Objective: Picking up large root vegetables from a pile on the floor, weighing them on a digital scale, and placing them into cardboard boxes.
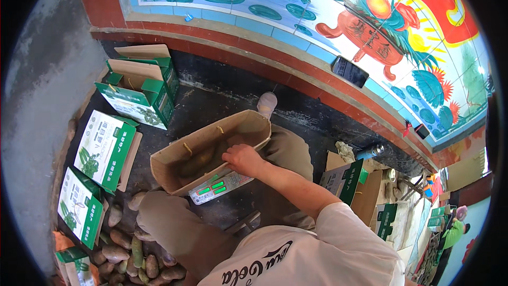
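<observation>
An open brown cardboard box (169, 165) with yellow rope handles stands between my knees, its long side slanting up to the right. Several muddy root vegetables (199, 163) lie inside it, partly in shadow. My right hand (242, 160) is at the box's near rim, its fingers curled over the edge and closed on the cardboard. Close against the box's near side shows a digital scale (218, 188) with lit green displays; the box hides most of it. My left hand does not appear.
Loose root vegetables (119, 254) are heaped at lower left. Green-and-white cartons (103, 148) stand along the left wall, with another carton (341, 180) at right. A phone (350, 71) rests on the tiled wall's ledge. A flask (370, 151) is by the wall; a person in green (451, 239) is far right.
</observation>
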A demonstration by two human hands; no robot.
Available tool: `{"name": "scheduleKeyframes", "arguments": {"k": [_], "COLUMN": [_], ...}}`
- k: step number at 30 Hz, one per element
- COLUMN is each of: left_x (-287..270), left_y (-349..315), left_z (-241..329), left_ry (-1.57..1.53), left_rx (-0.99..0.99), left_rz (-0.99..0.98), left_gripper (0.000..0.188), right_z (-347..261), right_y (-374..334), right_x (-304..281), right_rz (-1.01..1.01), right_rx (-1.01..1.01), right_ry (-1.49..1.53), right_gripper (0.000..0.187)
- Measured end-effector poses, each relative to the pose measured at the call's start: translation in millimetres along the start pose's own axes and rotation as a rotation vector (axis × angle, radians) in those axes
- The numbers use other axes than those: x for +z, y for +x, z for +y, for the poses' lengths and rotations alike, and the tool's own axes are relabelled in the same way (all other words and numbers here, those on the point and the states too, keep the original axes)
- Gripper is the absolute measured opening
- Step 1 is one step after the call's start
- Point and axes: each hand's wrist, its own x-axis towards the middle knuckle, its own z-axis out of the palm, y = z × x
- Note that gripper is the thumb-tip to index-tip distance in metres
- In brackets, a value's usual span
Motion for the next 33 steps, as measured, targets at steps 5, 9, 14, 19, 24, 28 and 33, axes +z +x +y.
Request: {"name": "scheduleKeyframes", "arguments": {"k": [5,9,14,19,24,28,33], "left_x": [-0.6,-3.6,-6.6,-10.2,-9.7,-5.4,1.7], "left_y": [-3.5,-8.2,-21.7,-40.1,-49.0,-53.4,-61.4], "left_z": [-0.5,-6.7,-8.1,-14.0,-13.7,-5.7,-2.4], "left_ry": [-0.02,-0.027,-0.044,-0.06,-0.09,-0.127,-0.163], "left_rx": [-0.055,-0.093,-0.141,-0.191,-0.227,-0.245,-0.269], "left_rz": [-0.027,-0.052,-0.095,-0.144,-0.187,-0.225,-0.274], "left_gripper": [0.053,0.054,0.055,0.056,0.057,0.058,0.059], "right_z": [-0.9,-2.2,-2.7,0.3,1.5,-0.8,-1.9], "right_y": [-0.3,0.3,-0.1,-0.3,-0.5,1.8,2.5], "right_x": [-2.4,-3.6,-4.7,-3.4,-1.9,-4.8,-6.1], "right_rz": [-0.009,0.008,0.011,0.051,0.044,-0.017,-0.004], "right_rx": [-0.003,-0.009,-0.022,-0.047,-0.034,-0.023,-0.023], "right_ry": [-0.013,-0.034,-0.001,-0.003,-0.013,-0.004,0.002], "right_gripper": [0.021,0.019,0.021,0.019,0.02,0.022,0.023]}}
